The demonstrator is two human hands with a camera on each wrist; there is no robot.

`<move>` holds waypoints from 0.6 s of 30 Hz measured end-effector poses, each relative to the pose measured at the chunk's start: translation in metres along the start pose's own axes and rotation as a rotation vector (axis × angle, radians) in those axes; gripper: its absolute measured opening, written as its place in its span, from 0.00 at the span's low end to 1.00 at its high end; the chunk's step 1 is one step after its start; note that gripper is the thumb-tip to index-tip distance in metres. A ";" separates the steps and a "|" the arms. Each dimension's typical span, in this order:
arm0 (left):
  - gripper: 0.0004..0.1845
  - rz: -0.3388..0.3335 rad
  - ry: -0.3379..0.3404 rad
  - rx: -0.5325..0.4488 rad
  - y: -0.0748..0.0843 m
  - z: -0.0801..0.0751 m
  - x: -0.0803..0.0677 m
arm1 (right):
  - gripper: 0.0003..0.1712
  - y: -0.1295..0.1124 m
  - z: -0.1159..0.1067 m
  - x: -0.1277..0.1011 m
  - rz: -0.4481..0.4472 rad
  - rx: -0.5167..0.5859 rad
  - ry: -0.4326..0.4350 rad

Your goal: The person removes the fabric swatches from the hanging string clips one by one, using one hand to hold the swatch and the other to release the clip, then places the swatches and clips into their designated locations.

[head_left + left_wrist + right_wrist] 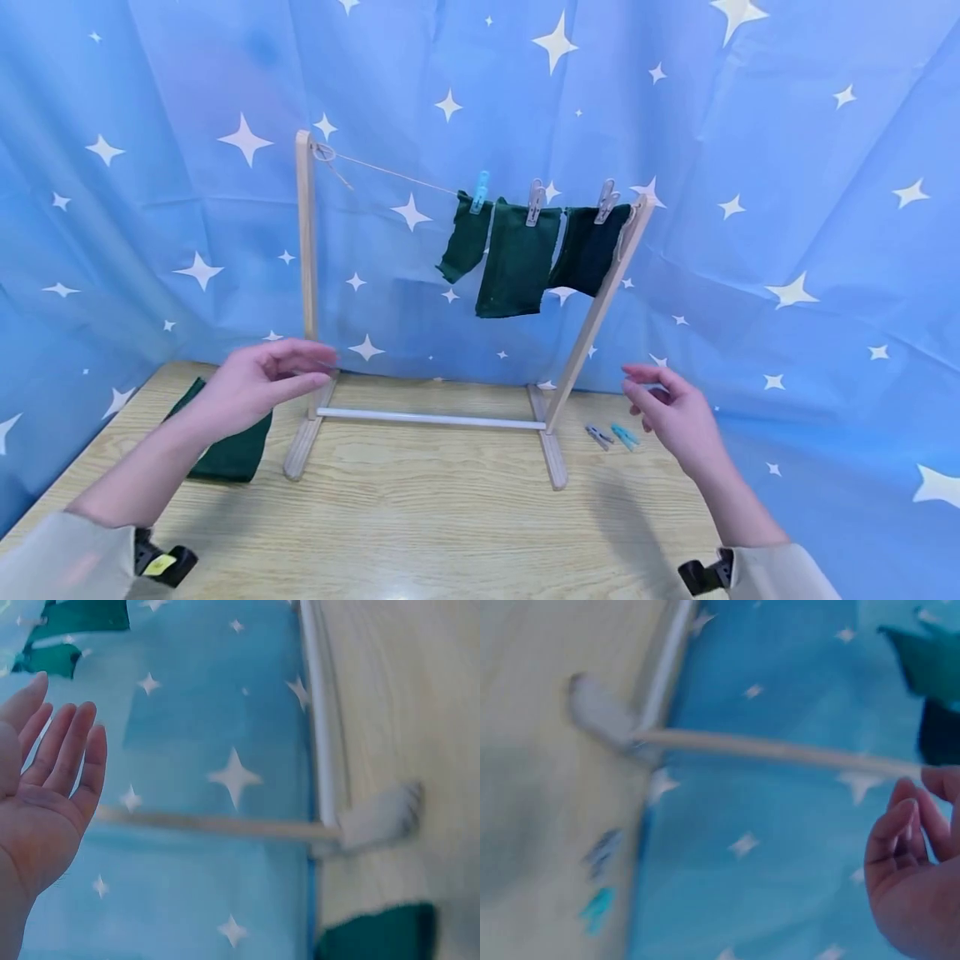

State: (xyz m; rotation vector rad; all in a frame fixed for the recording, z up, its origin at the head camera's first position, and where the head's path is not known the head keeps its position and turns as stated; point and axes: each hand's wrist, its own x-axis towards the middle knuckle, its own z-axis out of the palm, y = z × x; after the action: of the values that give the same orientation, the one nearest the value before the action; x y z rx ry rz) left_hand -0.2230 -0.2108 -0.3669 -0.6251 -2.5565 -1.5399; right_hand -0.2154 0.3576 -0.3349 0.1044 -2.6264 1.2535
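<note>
My left hand [273, 379] is in the air before the rack's left post, fingers relaxed and holding nothing; its bare palm shows in the left wrist view. Below that forearm, a folded green cloth [236, 450] lies on the table, partly hidden by the arm. On the right, my right hand [675, 412] hovers with loosely bent fingers and nothing in them. Beside it on the tabletop are a grey clothespin [598, 437] and a blue clothespin [624, 437]. Three dark green cloths, among them a middle one [519, 262], hang pinned along the line.
A wooden drying rack [306, 242] stands on the table [420, 517], its white bar [431, 418] joining two feet. String [397, 173] runs between the post tops. One blue clothespin [480, 192] and two pale ones clip the cloths. Behind hangs a blue starry curtain [750, 167].
</note>
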 end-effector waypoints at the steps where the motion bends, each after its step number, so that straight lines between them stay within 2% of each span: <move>1: 0.20 0.006 -0.005 -0.007 0.006 0.003 0.006 | 0.27 -0.012 0.001 0.003 -0.018 -0.005 -0.008; 6: 0.19 0.046 -0.030 -0.073 0.034 0.019 0.043 | 0.26 -0.073 0.009 0.021 -0.132 -0.008 -0.042; 9: 0.21 0.057 -0.016 -0.077 0.050 0.025 0.066 | 0.25 -0.107 0.015 0.034 -0.197 0.002 -0.046; 18: 0.26 0.097 0.133 -0.132 0.086 0.038 0.133 | 0.24 -0.200 0.036 0.061 -0.332 0.049 -0.069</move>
State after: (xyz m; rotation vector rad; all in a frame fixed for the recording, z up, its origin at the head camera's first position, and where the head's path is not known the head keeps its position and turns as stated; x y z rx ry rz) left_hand -0.3058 -0.1031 -0.2766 -0.6277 -2.3082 -1.6678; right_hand -0.2489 0.2052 -0.1908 0.5756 -2.4982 1.2148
